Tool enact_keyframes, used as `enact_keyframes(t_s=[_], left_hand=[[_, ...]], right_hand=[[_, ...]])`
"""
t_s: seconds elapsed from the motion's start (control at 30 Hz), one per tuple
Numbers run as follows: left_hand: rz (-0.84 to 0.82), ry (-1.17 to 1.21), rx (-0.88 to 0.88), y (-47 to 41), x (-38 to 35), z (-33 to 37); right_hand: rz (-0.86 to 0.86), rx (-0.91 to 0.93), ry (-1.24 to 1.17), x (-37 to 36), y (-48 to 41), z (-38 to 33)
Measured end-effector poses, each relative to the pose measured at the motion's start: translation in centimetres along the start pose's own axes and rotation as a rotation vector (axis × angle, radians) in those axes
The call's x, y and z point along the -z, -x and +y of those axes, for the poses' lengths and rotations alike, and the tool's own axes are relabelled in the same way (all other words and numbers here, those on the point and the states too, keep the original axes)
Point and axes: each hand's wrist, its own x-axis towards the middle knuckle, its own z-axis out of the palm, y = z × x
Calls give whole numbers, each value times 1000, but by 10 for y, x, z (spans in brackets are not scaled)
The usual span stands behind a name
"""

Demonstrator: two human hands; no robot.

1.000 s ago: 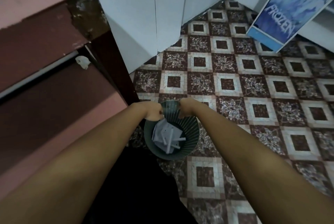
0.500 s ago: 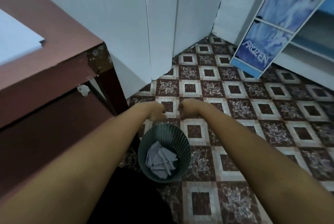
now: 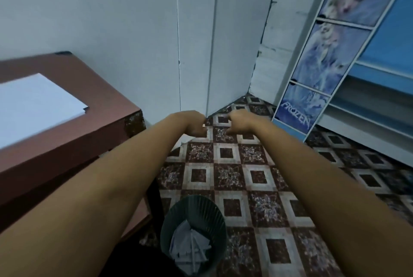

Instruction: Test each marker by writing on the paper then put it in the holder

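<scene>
A white sheet of paper [image 3: 38, 104] lies on the reddish-brown table [image 3: 100, 91] at the left. No marker and no holder are in view. Both my arms stretch forward over the tiled floor. My left hand [image 3: 194, 125] and my right hand [image 3: 239, 123] hang side by side, a small gap between them, fingers curled downward with nothing visible in them. Below my arms, on the floor by the table leg, stands a dark green ribbed bin [image 3: 196, 206] holding crumpled white paper scraps [image 3: 190, 247].
A white wall [image 3: 134, 20] rises behind the table and meets a corner ahead. At the right stands a blue and white shelf unit [image 3: 312, 71] with a printed panel. Patterned floor tiles [image 3: 263, 205] spread between the bin and the shelf.
My hands held the bin's rim a second ago; they have let go and risen forward. The view has tilted up, so the bin sits lower and the paper on the table shows.
</scene>
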Motion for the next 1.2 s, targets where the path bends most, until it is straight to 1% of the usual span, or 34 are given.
enact_keyframes(t_s=[0.2,0.37,0.67,0.9,1.07,1.2], left_hand=[[86,-46,64,14,40,-22],[163,-52,126,38,70,-45],[280,-38,290,103,105,-118],[323,-19,448,177,101,-178],[305,13,559,235,83,-217],[290,20,655,276,60,-249]], right_hand=[[94,41,-16,49,4,-13],[150,67,-12,80,-2,-37],[239,216,-9,135,-6,-122],[250,348,-26,138,-13,-213],[204,436,-43,126,-16,-276],[213,496,-57,114,-17,-318]])
